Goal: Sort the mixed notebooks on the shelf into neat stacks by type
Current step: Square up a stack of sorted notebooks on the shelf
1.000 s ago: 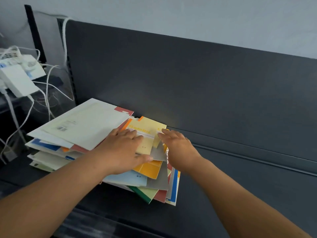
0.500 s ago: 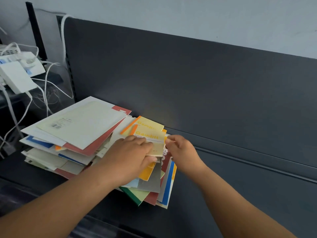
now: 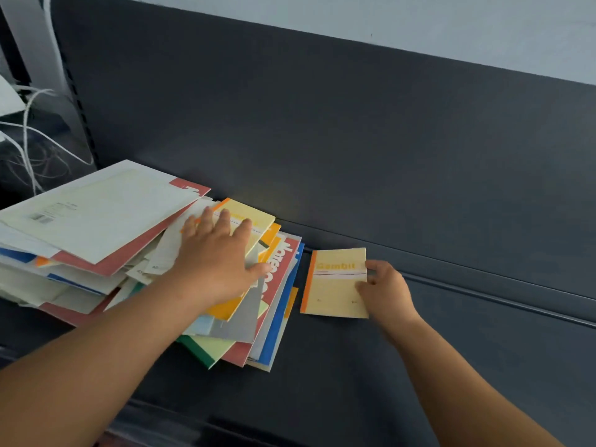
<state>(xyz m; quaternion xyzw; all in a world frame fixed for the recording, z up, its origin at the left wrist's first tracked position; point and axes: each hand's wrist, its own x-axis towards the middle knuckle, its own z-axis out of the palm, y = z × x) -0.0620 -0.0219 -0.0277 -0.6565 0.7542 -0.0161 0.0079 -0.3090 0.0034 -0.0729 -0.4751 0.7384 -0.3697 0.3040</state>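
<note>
Left hand [image 3: 219,256] flat on pile [image 3: 96,227], fingers spread, grasping nothing; judged to pin the loose heap so it cannot slide; fingertips lie on a yellow book [image 3: 254,217] at far right of pile. Right hand [image 3: 383,290] pinches right edge of Gambit book [image 3: 335,285]; book appears flat on shelf [image 3: 354,382], just right of pile, not touching; likely start of a new stack. Both forearms reach in from near side; right wrist turned left.
</note>
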